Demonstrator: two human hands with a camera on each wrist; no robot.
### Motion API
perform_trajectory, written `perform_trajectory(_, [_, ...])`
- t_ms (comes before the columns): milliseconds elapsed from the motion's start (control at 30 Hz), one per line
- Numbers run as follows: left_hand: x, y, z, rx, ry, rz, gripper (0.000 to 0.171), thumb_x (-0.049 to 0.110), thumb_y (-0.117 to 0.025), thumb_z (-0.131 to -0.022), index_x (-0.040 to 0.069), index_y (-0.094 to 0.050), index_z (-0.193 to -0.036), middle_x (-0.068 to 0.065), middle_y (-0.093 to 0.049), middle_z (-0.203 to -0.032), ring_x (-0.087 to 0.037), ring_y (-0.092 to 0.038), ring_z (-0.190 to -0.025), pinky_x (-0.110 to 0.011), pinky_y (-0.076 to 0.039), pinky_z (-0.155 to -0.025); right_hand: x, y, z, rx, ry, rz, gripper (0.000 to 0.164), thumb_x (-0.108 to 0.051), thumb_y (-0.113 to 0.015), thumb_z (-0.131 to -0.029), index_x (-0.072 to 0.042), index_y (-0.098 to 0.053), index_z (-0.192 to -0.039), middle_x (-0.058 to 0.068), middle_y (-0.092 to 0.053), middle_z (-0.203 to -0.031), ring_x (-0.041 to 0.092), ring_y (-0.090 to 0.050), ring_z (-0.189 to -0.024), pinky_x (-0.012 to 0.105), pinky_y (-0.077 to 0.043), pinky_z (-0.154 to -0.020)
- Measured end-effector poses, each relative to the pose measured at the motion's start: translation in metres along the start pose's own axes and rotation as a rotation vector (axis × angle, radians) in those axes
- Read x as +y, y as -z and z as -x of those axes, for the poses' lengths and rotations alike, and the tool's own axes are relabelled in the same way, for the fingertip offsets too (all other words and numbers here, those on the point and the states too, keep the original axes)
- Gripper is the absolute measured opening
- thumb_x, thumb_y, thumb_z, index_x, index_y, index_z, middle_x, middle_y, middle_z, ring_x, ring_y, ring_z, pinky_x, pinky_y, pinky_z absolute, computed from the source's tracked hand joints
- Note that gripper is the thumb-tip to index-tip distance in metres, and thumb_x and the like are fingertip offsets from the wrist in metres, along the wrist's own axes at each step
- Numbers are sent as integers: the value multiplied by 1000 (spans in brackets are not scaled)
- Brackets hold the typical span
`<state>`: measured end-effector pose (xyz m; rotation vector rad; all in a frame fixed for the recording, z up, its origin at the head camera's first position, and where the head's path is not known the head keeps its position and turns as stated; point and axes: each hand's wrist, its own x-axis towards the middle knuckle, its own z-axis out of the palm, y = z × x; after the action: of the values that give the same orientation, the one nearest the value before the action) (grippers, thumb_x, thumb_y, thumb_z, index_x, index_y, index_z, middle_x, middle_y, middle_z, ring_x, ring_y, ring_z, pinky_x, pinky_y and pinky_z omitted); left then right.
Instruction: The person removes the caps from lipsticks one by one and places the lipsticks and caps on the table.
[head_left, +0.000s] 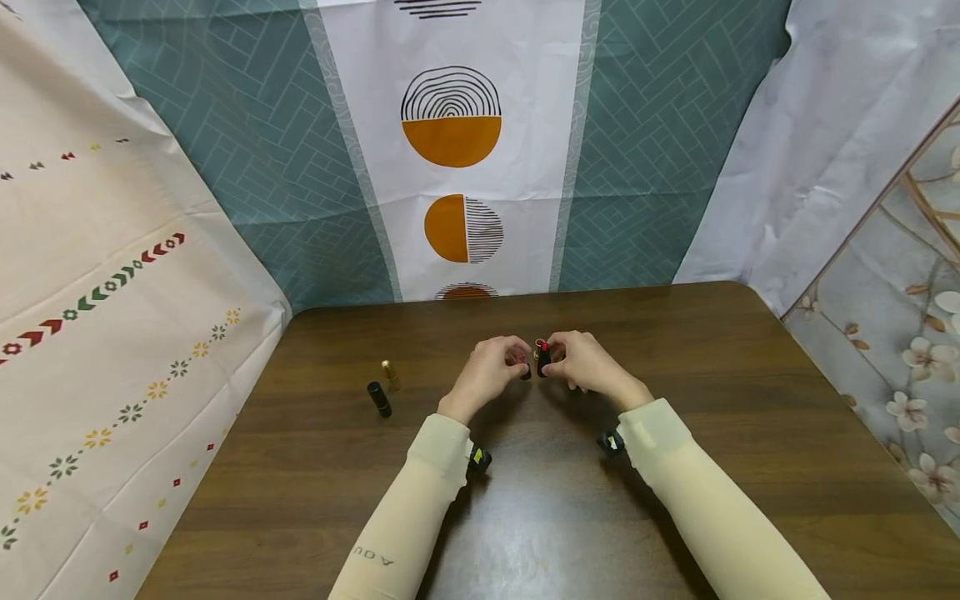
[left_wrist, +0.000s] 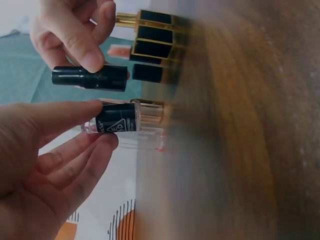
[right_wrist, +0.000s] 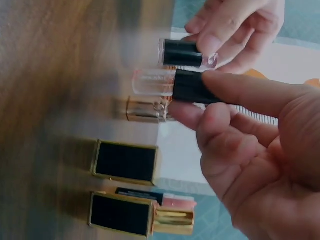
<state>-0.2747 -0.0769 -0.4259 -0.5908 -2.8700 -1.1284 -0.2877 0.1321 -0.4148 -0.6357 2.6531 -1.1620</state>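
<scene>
My left hand (head_left: 486, 372) pinches a small lip-colour tube (left_wrist: 117, 119), with a black, white-printed label and clear ends, between thumb and fingers. Close beside it, my right hand (head_left: 588, 362) grips a slim black lipstick tube (left_wrist: 90, 78); a bit of red shows at one end. Both tubes are held near each other over the back half of the table. Behind them stand a gold-coloured tube (right_wrist: 142, 109) and a clear piece with a reddish end (left_wrist: 147, 140). Square black lipstick cases (right_wrist: 125, 162) with gold edging stand nearby, one with a gold inner tube (right_wrist: 173, 221).
On the left of the brown wooden table (head_left: 315, 508) stand a black tube (head_left: 379, 399) and a small gold one (head_left: 389, 372). A patterned cloth (head_left: 465, 225) hangs behind the table's back edge. A cream printed cloth (head_left: 150, 358) hangs at the left.
</scene>
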Motion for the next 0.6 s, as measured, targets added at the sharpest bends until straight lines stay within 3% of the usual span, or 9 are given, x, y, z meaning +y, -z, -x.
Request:
perform_trajectory(167, [-1,-6,1,-13,-2,-42,22,6,-76,-96,8,-75,-118,-5,-73,-110,-19,-70,-95,-32,-57,-79,-4,-8,1,-14,-39,71,33,-5,-75,-95,5,-63,-123,12,-73,-96,20,-57,-41,27,-43,-36])
perform_trajectory(400, [-2,-12,3,-33,9,-68,21,7,-76,-96,10,-76,-116,-4,-73,-113,-19,-70,-97,-34,-57,-82,-9,-17,1,-7,-84,136,34,-3,-74,-95,6,-63,-126,12,-71,-81,28,-62,-43,28,-44,-37])
perform_trajectory(600, [-3,-14,2,-37,4,-84,19,7,-77,-95,11,-76,-113,-4,-73,-112,-18,-71,-96,-34,-57,-82,-11,-26,1,-21,-144,175,37,-3,-72,-97,4,-62,-131,13,-65,-60,17,-54,-37,27,-43,-39])
